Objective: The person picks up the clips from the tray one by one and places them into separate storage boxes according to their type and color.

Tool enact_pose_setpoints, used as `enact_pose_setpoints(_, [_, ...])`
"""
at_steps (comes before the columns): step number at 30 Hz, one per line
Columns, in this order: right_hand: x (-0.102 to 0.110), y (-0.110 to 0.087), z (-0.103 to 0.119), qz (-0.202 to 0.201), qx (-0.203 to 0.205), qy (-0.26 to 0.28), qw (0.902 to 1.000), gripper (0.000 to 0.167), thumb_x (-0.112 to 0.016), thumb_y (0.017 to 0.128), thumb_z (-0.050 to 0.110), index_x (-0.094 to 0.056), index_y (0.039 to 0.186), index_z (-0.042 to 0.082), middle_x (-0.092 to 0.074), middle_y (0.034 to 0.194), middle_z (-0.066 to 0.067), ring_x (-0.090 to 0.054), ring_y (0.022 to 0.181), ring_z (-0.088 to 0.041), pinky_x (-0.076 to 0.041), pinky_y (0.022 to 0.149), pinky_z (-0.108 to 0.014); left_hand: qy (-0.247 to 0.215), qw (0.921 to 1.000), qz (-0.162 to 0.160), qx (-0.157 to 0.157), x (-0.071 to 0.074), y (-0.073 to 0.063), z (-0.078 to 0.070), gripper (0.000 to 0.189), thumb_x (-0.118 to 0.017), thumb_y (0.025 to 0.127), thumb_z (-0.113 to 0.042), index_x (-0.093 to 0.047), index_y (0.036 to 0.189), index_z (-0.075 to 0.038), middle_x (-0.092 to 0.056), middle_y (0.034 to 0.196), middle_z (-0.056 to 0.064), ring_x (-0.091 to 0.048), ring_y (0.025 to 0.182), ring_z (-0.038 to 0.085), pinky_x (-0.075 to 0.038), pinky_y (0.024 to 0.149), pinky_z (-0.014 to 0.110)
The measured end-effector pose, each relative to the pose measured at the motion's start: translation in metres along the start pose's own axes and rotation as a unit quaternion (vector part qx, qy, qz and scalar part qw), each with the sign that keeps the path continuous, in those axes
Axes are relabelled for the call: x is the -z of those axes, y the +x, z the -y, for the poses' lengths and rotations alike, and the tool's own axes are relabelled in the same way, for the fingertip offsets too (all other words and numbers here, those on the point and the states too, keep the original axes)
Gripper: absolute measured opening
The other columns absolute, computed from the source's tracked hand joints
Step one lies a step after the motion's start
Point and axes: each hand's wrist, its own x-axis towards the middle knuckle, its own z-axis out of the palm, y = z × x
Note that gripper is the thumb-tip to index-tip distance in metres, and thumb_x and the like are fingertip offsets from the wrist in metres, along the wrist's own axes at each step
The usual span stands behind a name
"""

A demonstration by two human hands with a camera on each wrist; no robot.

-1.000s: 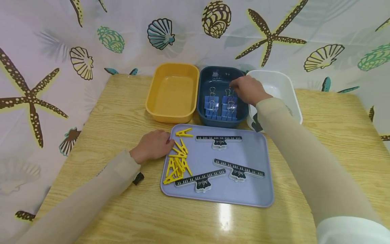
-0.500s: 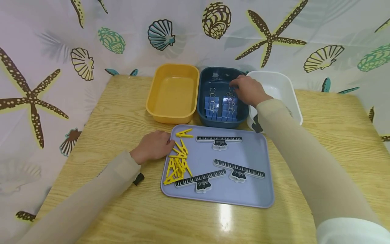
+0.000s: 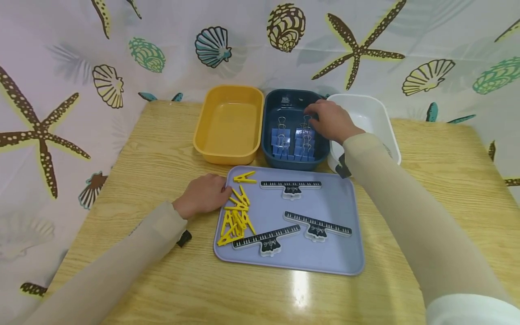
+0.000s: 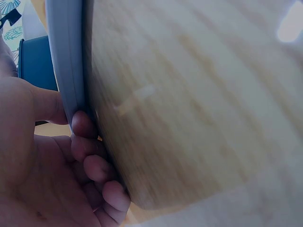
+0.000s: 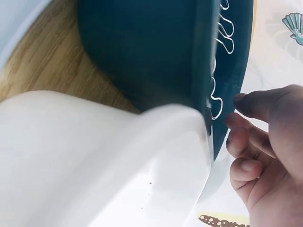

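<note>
My left hand [image 3: 204, 194] grips the left edge of a lavender tray [image 3: 329, 262]. In the left wrist view its thumb lies over the rim and its fingers [image 4: 98, 168] curl beneath. On the tray lie several yellow clothespins [image 3: 235, 221] and 3 piano-keyboard clips [image 3: 318, 225]. My right hand [image 3: 331, 121] hovers over the right side of a dark blue bin [image 3: 284, 100]. Blue binder clips [image 3: 304, 146] stand there in two rows. In the right wrist view the thumb and fingertips are slightly parted, next to a wire clip handle [image 5: 217, 108], holding nothing.
A yellow bin [image 3: 229, 122] stands left of the blue one. A white bin [image 3: 375, 113] adjoins it on the right, partly under my right forearm. The wooden table [image 3: 162, 144] meets a shell-patterned cloth [image 3: 248, 27] behind the bins.
My right fingers have let go of a binder clip at the back of the right row and come slightly away. The left hand and tray stay put.
</note>
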Motion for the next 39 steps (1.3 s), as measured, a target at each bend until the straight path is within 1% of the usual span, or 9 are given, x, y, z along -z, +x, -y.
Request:
enact_pose_setpoints(8, [0.001,-0.013,0.000,-0.017,0.016,0.016,0.9996,0.034,-0.055,0.095,0.012,-0.058,0.129,0.006,-0.059,0.126,-0.017,-0.053,0.118,-0.034,-0.042,0.102,-0.050,0.000,1.0000,0.000,0.000,-0.002,0.002,0.000,0.039,-0.043,0.097,-0.030,-0.045,0.061,-0.016,-0.046,0.062,0.000,-0.048,0.057,0.016,-0.035,0.049,0.028])
enact_pose_setpoints(16, [0.004,-0.028,0.002,-0.039,0.044,0.024,0.9980,0.033,-0.056,0.095,0.015,-0.059,0.127,0.005,-0.060,0.121,-0.015,-0.056,0.115,-0.033,-0.043,0.100,-0.049,-0.021,0.9997,0.010,0.007,-0.001,0.001,0.000,0.038,-0.044,0.096,-0.031,-0.043,0.061,-0.016,-0.041,0.060,-0.001,-0.045,0.057,0.015,-0.032,0.050,0.028])
enact_pose_setpoints(25, [0.008,-0.042,0.003,-0.050,0.056,0.032,0.9967,0.033,-0.057,0.095,0.017,-0.060,0.127,0.008,-0.062,0.115,-0.012,-0.058,0.110,-0.031,-0.045,0.096,-0.049,-0.031,0.9993,0.017,0.010,0.001,0.001,0.003,0.037,-0.046,0.096,-0.032,-0.043,0.063,-0.016,-0.042,0.061,-0.001,-0.045,0.058,0.015,-0.033,0.051,0.027])
enact_pose_setpoints(33, [0.010,-0.055,0.006,-0.054,0.061,0.038,0.9960,0.034,-0.058,0.095,0.018,-0.059,0.127,0.007,-0.062,0.116,-0.012,-0.058,0.110,-0.031,-0.045,0.097,-0.049,-0.028,0.9994,0.017,0.009,0.002,0.002,0.001,0.038,-0.046,0.096,-0.033,-0.044,0.063,-0.016,-0.041,0.060,-0.002,-0.044,0.056,0.015,-0.032,0.051,0.027])
enact_pose_setpoints(36, [0.010,-0.060,0.006,-0.054,0.057,0.038,0.9962,0.034,-0.058,0.095,0.019,-0.059,0.128,0.007,-0.062,0.115,-0.012,-0.058,0.106,-0.030,-0.046,0.095,-0.048,-0.029,0.9994,0.012,0.011,0.002,0.001,-0.001,0.037,-0.047,0.096,-0.032,-0.044,0.062,-0.015,-0.041,0.059,-0.002,-0.043,0.055,0.014,-0.031,0.050,0.027])
enact_pose_setpoints(39, [0.011,-0.064,0.006,-0.056,0.055,0.038,0.9962,0.034,-0.058,0.095,0.019,-0.059,0.127,0.008,-0.063,0.114,-0.011,-0.059,0.100,-0.029,-0.047,0.091,-0.046,-0.029,0.9993,0.012,0.020,0.003,0.001,-0.003,0.038,-0.047,0.095,-0.031,-0.044,0.061,-0.015,-0.040,0.057,-0.002,-0.042,0.053,0.014,-0.030,0.048,0.027])
